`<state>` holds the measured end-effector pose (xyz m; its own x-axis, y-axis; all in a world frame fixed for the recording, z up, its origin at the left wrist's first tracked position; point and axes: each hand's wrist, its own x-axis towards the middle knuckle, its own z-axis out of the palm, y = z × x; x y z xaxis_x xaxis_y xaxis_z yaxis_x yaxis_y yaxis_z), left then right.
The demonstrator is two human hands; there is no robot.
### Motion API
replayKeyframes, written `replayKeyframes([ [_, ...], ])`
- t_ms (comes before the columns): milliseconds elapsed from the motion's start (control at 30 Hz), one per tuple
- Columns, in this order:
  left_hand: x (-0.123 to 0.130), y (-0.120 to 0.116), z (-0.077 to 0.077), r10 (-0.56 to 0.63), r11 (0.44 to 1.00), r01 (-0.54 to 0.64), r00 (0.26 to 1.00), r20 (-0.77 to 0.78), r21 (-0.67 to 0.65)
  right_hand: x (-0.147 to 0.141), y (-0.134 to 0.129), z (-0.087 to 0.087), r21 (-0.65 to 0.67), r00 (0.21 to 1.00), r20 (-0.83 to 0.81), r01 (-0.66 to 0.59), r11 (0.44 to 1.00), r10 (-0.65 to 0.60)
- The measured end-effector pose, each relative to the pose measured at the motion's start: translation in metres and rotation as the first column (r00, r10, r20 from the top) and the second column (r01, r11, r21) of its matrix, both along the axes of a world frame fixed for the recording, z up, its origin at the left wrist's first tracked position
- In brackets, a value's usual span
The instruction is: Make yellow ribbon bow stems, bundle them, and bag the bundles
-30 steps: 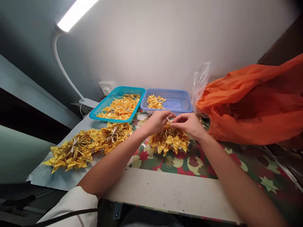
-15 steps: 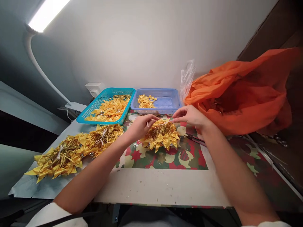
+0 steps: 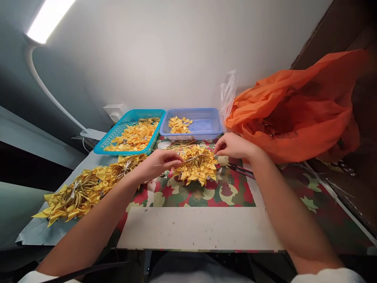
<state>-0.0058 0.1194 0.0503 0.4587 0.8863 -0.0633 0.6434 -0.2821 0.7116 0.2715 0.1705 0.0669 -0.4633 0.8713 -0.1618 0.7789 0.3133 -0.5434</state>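
- Centrally, we see the bundle [image 3: 200, 171] of satiny yellow bows, pointed tips fanned around a core of looped gold cord; it rests on the desk [image 3: 200, 230] between the hands, a white tie [image 3: 193, 159] across its middle.
- At its left edge we find the left hand [image 3: 159, 163], fingers loosely bent; by its right edge, the right hand [image 3: 234, 145], thumb and forefinger drawn close. We cannot tell whether either grips the tie.
- To the left, we note two similar tied bundles [image 3: 78, 192], silvery beads among the folds.
- Behind, we observe a turquoise lattice basket [image 3: 101, 147] heaped with yellow bows [image 3: 135, 135] and a periwinkle basket [image 3: 206, 129] holding fewer.
- To the right, we see a rumpled orange bag [image 3: 297, 122], crinkled clear plastic [image 3: 229, 92] and a slender dark tool [image 3: 241, 169].
- Beneath, we distinguish a glossy sheet [image 3: 188, 199] patterned red, green and cream.
- Before the plain pale wall [image 3: 165, 59], we note a lit gooseneck lamp [image 3: 48, 21].
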Motion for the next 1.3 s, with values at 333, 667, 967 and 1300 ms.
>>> replayKeyframes([
  [333,-0.026,-0.009,0.039,-0.181,0.98,0.189,0.977,-0.109,0.066,-0.022,-0.014,0.004,0.28,0.982,-0.133,-0.093,0.955,0.135],
  [667,0.029,-0.009,-0.006,0.11,0.893,0.105,0.892,-0.438,0.438,-0.042,-0.018,-0.011,0.283,0.98,0.112,-0.191,0.94,0.165],
  [967,0.02,-0.011,-0.003,0.1,0.874,0.144,0.882,-0.461,0.465,-0.043,-0.024,-0.004,0.326,0.973,0.175,-0.202,0.924,0.151],
  [1300,0.02,0.002,0.005,-0.009,1.0,0.011,0.997,0.079,-0.023,-0.042,-0.023,-0.006,0.174,0.981,0.067,-0.194,0.966,0.185],
])
